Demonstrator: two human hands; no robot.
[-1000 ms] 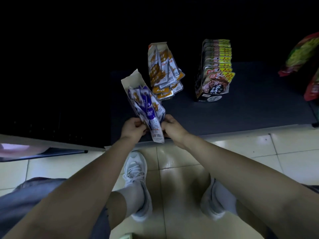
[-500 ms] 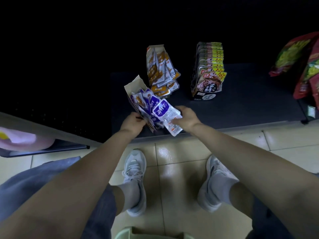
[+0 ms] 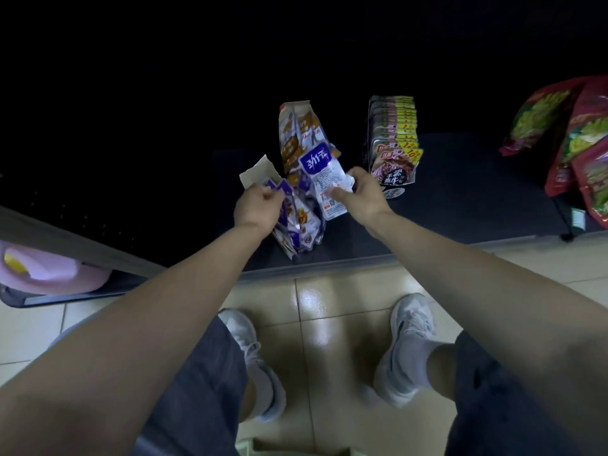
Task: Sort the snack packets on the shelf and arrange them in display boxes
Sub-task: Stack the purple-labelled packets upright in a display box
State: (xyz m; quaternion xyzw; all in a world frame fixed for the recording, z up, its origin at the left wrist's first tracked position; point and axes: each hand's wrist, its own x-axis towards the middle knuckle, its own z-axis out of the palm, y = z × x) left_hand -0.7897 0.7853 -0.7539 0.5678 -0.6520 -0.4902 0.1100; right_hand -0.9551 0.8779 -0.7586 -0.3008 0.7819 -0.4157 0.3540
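1. Looking down on a low dark shelf (image 3: pixel 460 205) meeting a pale, glossy tiled floor (image 3: pixel 329 307); behind the shelf front, near-black; white shoes (image 3: pixel 408 340) planted on the tiles; red-and-green bags (image 3: pixel 575 143) leaning at the far right; a pink item (image 3: pixel 49 274) at the left edge.
2. Standing near the shelf's front edge, an open display box (image 3: pixel 258 171) packed with purple packets (image 3: pixel 299 222); at its left side the left hand (image 3: pixel 258 209), fingers curled over the packet tops and gripping them; just right of the box the right hand (image 3: pixel 362 195), pinching one purple-and-white packet (image 3: pixel 324 174) by its lower part, held upright above the box and between the two hands; right behind, a box of orange-brown packets (image 3: pixel 292 136); beside the right hand, a tidy upright row of yellow-cornered packets (image 3: pixel 394 143).
3. Hidden under the left hand, the box's left wall; most fingertips out of sight; small print too blurred to read; back of the shelf lost in darkness; bags and pink item cut off by the frame.
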